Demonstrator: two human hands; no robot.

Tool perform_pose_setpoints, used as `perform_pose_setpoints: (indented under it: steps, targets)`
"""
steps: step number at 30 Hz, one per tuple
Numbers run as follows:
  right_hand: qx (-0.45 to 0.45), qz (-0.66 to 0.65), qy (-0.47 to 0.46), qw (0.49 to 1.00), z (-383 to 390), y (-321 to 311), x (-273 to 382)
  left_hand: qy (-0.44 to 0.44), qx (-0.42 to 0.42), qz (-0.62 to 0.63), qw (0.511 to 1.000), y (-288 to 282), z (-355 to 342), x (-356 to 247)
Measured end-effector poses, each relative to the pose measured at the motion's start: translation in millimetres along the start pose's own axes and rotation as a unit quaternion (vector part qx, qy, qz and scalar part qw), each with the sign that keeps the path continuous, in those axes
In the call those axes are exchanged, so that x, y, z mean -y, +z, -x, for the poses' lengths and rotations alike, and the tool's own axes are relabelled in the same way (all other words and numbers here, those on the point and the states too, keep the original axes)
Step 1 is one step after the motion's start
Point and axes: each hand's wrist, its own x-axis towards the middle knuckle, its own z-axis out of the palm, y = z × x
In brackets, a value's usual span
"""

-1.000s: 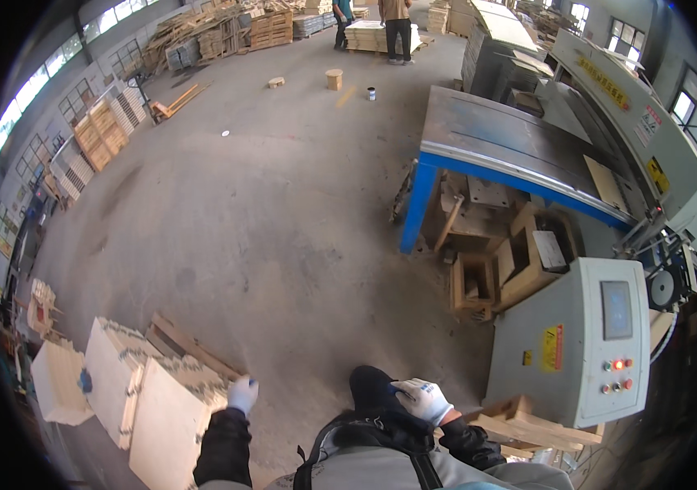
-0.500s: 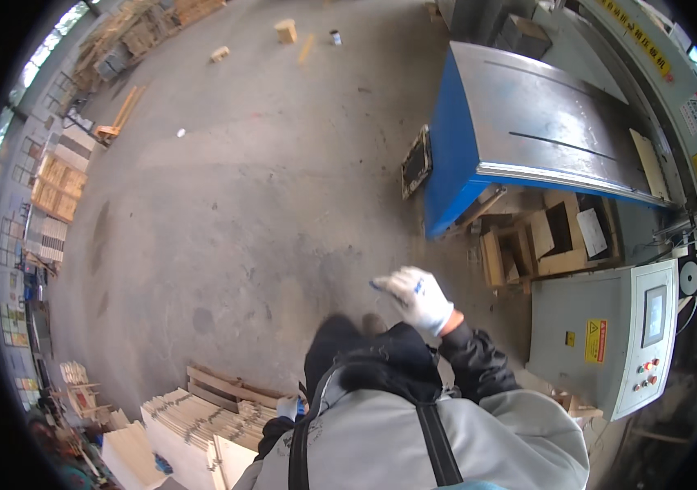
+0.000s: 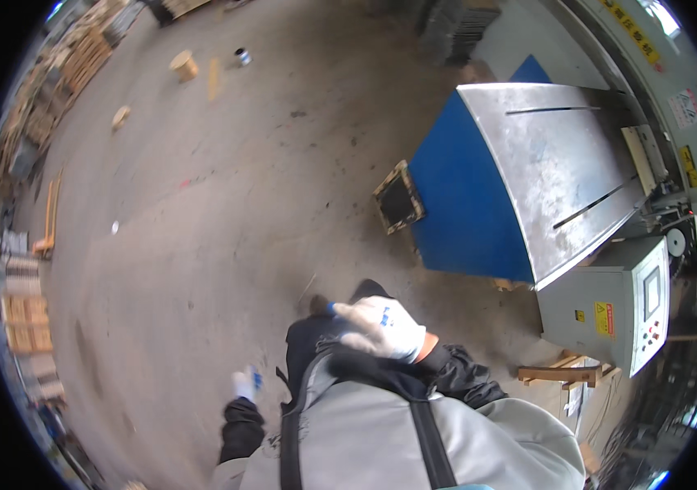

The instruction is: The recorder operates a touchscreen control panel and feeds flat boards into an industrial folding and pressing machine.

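My right hand [image 3: 385,327], in a white glove, hangs before my body, its fingers loosely spread, one forefinger reaching forward; I see nothing held. My left hand [image 3: 245,382], at eight o'clock from it, is low beside me. It is small and blurred; I cannot tell how far it is opened, and no object shows in it.

The nearest large thing is the blue-sided table [image 3: 479,204], at one to two o'clock, apart from both hands. I judge it heavy and rigid, its worn metal top probably slick to a glove; the near edge would give the surest hold. At twelve o'clock, against its left side, stands a dark framed panel [image 3: 399,198]: likely stiff and fairly light, best taken by the rim. Whether it is fastened, I cannot tell.

Further out: control cabinet [image 3: 585,314], three o'clock; wooden stand [image 3: 561,374], just past three; round wooden block [image 3: 183,65] and small can [image 3: 242,56], about eleven.
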Motion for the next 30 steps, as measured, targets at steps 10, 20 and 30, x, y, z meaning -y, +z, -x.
perform_pose_setpoints:
  steps: [10, 20, 30]
  targets:
    - [-0.084, 0.002, -0.008, 0.996, -249.9, -45.5, -166.4, 0.248, 0.022, -0.126, 0.96, -75.2, -340.6, -455.8]
    - [-0.14, 0.047, 0.027, 0.989, -446.6, -208.2, -295.9, 0.268, 0.177, -0.468, 0.823, 40.6, -463.6, -552.1]
    - [-0.316, 0.124, 0.164, 0.926, -523.1, -401.5, -497.0, 0.436, 0.375, -0.535, 0.619, 271.2, -623.1, -975.6]
